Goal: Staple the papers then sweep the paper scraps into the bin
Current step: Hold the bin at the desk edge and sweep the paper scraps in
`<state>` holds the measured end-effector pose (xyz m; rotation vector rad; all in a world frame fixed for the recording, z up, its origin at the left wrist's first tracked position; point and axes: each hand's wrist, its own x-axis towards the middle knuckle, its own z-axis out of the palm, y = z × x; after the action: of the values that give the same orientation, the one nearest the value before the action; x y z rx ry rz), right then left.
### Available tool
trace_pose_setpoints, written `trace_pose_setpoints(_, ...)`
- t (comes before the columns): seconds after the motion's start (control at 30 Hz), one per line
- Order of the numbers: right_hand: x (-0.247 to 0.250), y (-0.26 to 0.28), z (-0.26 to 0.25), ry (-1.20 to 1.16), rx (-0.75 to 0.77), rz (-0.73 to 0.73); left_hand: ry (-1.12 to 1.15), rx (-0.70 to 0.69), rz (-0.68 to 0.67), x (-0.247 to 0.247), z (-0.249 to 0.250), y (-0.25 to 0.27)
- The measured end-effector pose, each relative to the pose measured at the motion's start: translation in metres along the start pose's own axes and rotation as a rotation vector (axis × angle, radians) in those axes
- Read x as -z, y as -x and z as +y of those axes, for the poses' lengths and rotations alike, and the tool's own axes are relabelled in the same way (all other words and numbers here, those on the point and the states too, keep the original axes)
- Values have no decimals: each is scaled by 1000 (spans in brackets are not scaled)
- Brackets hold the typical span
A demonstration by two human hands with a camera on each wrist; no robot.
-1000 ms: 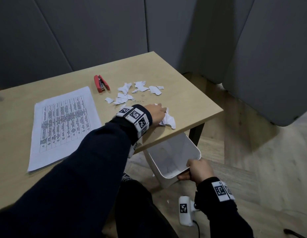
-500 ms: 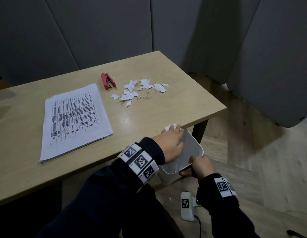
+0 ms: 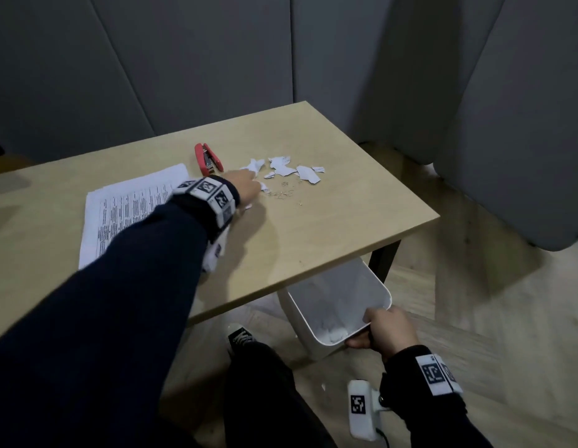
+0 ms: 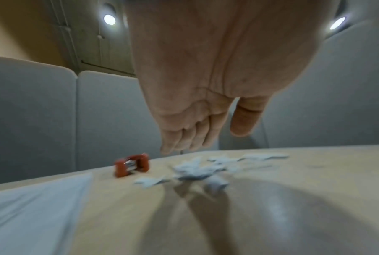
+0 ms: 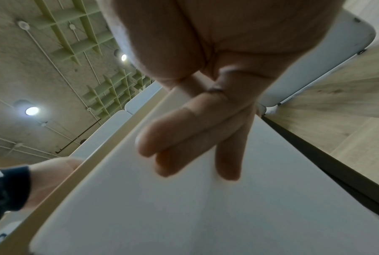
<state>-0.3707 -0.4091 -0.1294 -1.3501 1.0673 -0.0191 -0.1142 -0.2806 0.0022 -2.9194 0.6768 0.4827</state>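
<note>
Torn white paper scraps (image 3: 290, 171) (image 4: 197, 170) lie at the far middle of the wooden table (image 3: 313, 240). My left hand (image 3: 247, 185) (image 4: 208, 141) hovers at their left edge, fingers straight and holding nothing. A red stapler (image 3: 208, 158) (image 4: 131, 166) lies just left of the scraps. The printed paper stack (image 3: 126, 208) (image 4: 31, 207) rests further left. Below the table's near edge my right hand (image 3: 383, 328) grips the rim of a tilted white bin (image 3: 339, 302) (image 5: 162, 207), its fingers (image 5: 184, 138) lying along the outer wall. A few scraps show at the bin's bottom.
Small loose staples (image 3: 281, 194) are scattered near the scraps. A black table leg (image 3: 383, 260) stands right behind the bin. My shoe (image 3: 240, 337) and one scrap (image 3: 323, 387) are on the wooden floor. Grey padded panels (image 3: 507, 124) enclose the back and right.
My left hand swept a few scraps off the table's near edge into the bin, then moved back up to the remaining pile. The right hand kept holding the bin.
</note>
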Motion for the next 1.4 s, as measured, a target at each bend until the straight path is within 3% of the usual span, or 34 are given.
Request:
trace_pose_setpoints(0.13,1,-2,-3,8,-19,-2,-225,73,-100,-13,-20,-45)
trace_pose_setpoints(0.2,1,-3,-4,15,-20,3,-212,27,-152,-15,-10,-35)
trace_pose_setpoints(0.43,1,0,-1,47,-21,27,-88,-167,-90,-37,32,16)
trace_pose_setpoints(0.57,2,3,-2,34,-21,14,10,-216,-159,-45,51,32)
trace_pose_setpoints(0.63,1,4,-2,25,-14,8,55,-226,-108,-36,53,32)
trace_pose_setpoints(0.73,1,4,1,25,-22,7,67,-149,-28,-22,51,18)
trace_pose_setpoints(0.9,0,8,1,-3,-40,1,-60,-95,-120,-27,56,3)
trace_pose_setpoints(1.07,3,7,3,7,-36,-19,-185,-273,-145,-35,70,22)
trace_pose_setpoints(1.27,6,6,7,4,-35,-13,54,-296,-163,-64,79,55)
trace_pose_setpoints(1.4,6,7,9,-11,-36,-8,99,-344,-171,-72,83,73)
